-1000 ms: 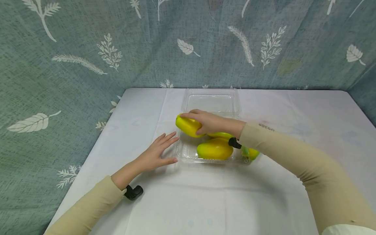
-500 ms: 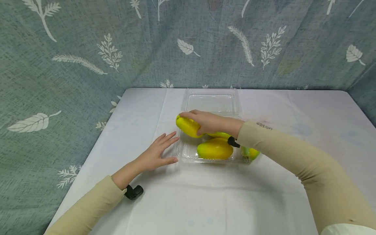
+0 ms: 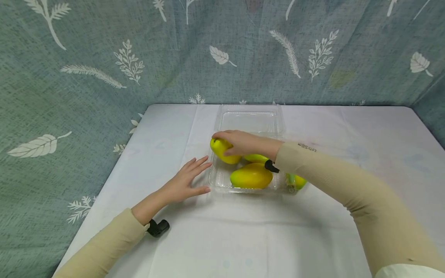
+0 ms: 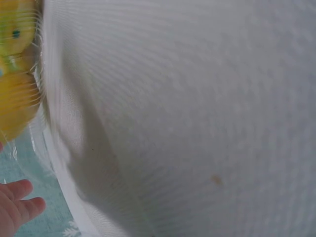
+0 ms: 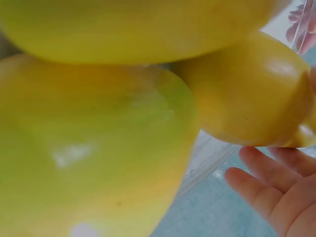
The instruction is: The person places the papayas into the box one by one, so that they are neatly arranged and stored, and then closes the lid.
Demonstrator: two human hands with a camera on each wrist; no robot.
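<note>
My right hand (image 3: 243, 142) grips a yellow mango (image 3: 225, 152) from above, thumb on its near side, at the left back of a clear plastic clamshell box (image 3: 222, 186). In the right wrist view the fingers lie along this mango (image 5: 247, 94). A second mango (image 3: 251, 176) lies at the front of the box; another (image 3: 255, 158) shows partly beneath my right wrist. One more mango (image 3: 298, 181), greenish yellow, shows at the right end, half hidden by the sleeve. Left of the box, my left hand (image 3: 183, 181) has its fingers spread, fingertips close to the box's left wall, holding nothing.
The box's hinged lid (image 3: 251, 120) lies folded back towards the rear edge of the white-covered table (image 3: 229, 239). Behind and to the left hangs a blue-green leaf-patterned curtain (image 3: 243, 69). Each wrist wears a small black camera (image 3: 158, 228).
The right hand has turned the held mango and shifted it slightly right and towards me. The front mango has shifted slightly left. The left hand stays in place.
</note>
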